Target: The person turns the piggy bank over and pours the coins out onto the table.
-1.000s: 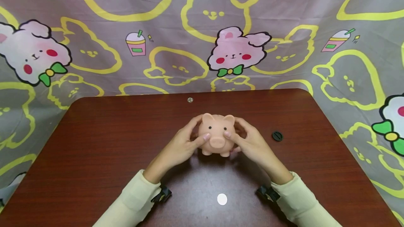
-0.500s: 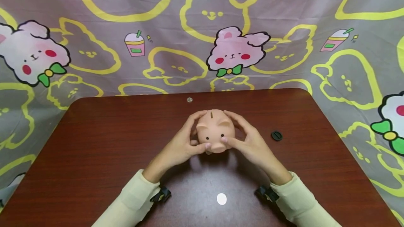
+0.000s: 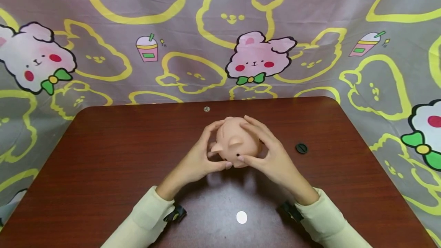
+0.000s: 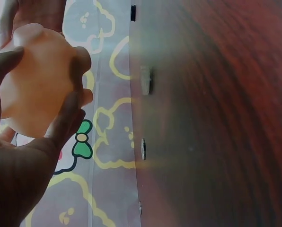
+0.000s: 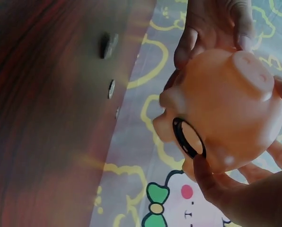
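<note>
Piggy bank [image 3: 240, 137]: was held above the desk [image 3: 120, 144], just below the middle of the head view, with the snout tipped toward the lower edge.
Left hand [image 3: 198, 156]: gripped the frame-left side, with the thumb beside the snout.
Right hand [image 3: 275, 154]: gripped the frame-right side, with the thumb near an eye and fingers over the back.
Turn: had tipped forward and swung toward frame left, after facing the head camera squarely a second earlier.
Slot [image 3: 222, 130]: had come into plain view, left of centre on the back.
Meaning for the work: seemed a change of angle only, with the two-sided hold kept.
Black ring [image 5: 178, 130]: showed on the underside in the right wrist view, with a fingertip at its lower end.
Black disc [image 3: 301, 148]: lay at right of the frame, apart from both hands.
Coin-like disc [image 3: 206, 109]: lay near the far edge, upper middle of the frame.
</note>
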Action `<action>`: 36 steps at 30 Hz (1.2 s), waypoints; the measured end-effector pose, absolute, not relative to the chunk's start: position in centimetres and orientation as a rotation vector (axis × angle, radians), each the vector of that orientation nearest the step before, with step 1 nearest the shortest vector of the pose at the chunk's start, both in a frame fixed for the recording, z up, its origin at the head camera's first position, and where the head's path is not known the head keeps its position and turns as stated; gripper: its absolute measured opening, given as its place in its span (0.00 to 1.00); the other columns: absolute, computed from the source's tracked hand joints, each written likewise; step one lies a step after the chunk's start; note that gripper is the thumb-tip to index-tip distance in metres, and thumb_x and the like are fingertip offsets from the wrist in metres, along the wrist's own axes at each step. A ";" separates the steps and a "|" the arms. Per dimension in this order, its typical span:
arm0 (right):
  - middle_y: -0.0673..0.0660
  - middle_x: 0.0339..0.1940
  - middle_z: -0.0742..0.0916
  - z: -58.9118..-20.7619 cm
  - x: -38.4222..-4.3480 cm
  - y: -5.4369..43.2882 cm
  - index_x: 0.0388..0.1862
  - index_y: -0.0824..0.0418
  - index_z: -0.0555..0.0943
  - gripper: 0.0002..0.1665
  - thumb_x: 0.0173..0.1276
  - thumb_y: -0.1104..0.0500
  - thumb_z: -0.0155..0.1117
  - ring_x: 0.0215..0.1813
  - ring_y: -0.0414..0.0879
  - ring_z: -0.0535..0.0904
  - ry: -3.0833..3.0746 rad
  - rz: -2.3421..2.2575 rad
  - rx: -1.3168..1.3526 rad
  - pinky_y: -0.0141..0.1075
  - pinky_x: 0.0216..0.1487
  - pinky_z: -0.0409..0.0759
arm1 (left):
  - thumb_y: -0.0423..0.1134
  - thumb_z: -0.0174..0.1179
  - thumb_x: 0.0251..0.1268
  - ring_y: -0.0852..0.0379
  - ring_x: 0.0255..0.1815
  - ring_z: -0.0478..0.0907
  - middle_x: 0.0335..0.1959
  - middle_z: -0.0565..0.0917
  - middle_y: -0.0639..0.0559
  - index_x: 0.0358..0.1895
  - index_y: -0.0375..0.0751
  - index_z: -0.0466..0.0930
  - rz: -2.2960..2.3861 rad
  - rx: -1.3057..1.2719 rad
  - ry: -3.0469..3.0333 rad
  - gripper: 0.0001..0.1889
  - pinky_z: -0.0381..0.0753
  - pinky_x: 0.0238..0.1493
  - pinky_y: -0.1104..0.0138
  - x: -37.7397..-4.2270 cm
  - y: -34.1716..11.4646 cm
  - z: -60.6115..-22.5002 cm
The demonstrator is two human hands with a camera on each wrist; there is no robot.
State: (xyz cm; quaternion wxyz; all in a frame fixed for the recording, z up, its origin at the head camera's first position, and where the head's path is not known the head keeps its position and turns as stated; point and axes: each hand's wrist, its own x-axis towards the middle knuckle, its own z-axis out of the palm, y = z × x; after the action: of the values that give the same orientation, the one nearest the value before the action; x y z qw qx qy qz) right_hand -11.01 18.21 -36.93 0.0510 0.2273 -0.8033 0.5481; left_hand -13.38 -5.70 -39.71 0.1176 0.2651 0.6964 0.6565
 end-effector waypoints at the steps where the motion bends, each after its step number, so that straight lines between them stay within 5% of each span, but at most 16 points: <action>1: 0.48 0.83 0.67 -36.9 -11.0 18.2 0.78 0.48 0.72 0.47 0.62 0.67 0.79 0.81 0.48 0.65 -2.442 1.715 0.678 0.25 0.66 0.75 | 0.22 0.74 0.57 0.52 0.54 0.84 0.83 0.57 0.54 0.82 0.58 0.51 1.932 0.774 2.039 0.55 0.88 0.47 0.64 -13.4 -5.7 -39.7; 5: 0.45 0.83 0.67 -36.8 -11.1 18.3 0.81 0.45 0.68 0.47 0.66 0.67 0.75 0.77 0.46 0.70 -2.409 1.888 0.621 0.28 0.62 0.80 | 0.23 0.74 0.57 0.47 0.59 0.82 0.83 0.60 0.55 0.81 0.56 0.56 1.985 0.772 2.080 0.52 0.89 0.50 0.62 -13.4 -5.6 -39.4; 11: 0.55 0.80 0.72 -37.1 -11.2 18.2 0.82 0.50 0.64 0.45 0.70 0.67 0.71 0.73 0.44 0.75 -2.346 2.070 0.592 0.30 0.63 0.82 | 0.23 0.74 0.58 0.41 0.72 0.74 0.82 0.64 0.55 0.80 0.53 0.60 2.052 0.807 2.114 0.49 0.88 0.54 0.60 -13.5 -5.6 -39.0; 19: 0.56 0.78 0.72 -37.6 -11.5 18.6 0.82 0.48 0.62 0.45 0.72 0.64 0.70 0.73 0.46 0.73 -2.442 2.153 0.522 0.31 0.61 0.82 | 0.25 0.76 0.57 0.43 0.68 0.78 0.82 0.65 0.52 0.78 0.48 0.66 2.041 0.771 2.260 0.45 0.86 0.56 0.66 -13.0 -5.7 -38.5; 30: 0.63 0.79 0.65 -38.5 -11.9 19.2 0.86 0.56 0.51 0.44 0.78 0.66 0.59 0.68 0.39 0.79 -2.299 2.652 0.581 0.38 0.60 0.85 | 0.47 0.79 0.58 0.50 0.76 0.71 0.77 0.72 0.50 0.76 0.50 0.72 1.561 0.712 2.798 0.41 0.80 0.68 0.51 -11.9 -5.4 -36.4; 36: 0.61 0.75 0.68 -39.0 -11.8 19.2 0.86 0.61 0.49 0.43 0.80 0.65 0.58 0.64 0.42 0.81 -2.251 2.740 0.624 0.42 0.60 0.86 | 0.53 0.77 0.60 0.47 0.71 0.77 0.78 0.71 0.52 0.77 0.52 0.71 1.391 0.637 2.872 0.41 0.84 0.60 0.49 -11.2 -5.5 -35.6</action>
State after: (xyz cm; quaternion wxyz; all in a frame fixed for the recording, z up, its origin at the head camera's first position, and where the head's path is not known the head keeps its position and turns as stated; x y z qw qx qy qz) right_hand -11.79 19.24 -39.01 -0.2277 0.1688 -0.6087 0.7410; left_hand -11.20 -5.52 -35.65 -0.0563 0.1955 0.8813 0.4266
